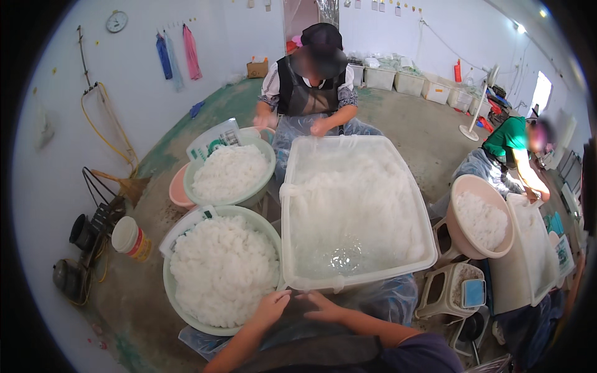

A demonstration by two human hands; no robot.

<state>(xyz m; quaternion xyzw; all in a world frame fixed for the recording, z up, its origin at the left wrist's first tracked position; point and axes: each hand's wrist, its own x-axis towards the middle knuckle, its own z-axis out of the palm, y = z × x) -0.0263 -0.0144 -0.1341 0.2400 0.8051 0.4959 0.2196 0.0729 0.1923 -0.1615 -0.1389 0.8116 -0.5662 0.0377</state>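
Just outside the near rim of a large white rectangular tub [297, 273] are both my hands, a short gap between them. My left hand [271, 307] has its fingers stretched toward the rim, beside a pale green basin [174, 306]. My right hand [323, 307] has its fingers apart, and nothing shows in it. Inside the tub, white stringy strands [354, 205] lie in clear water [346, 256]. Small white clumps [224, 267] heap the green basin, where a printed plastic bag [186, 229] rests on the far edge.
Across the tub sits a co-worker [314, 81]. Another green basin [264, 177] of white clumps stands at the left, near a white bucket [127, 236]. On the right are a pink basin [460, 227], a plastic stool [444, 289] and a second co-worker [507, 146].
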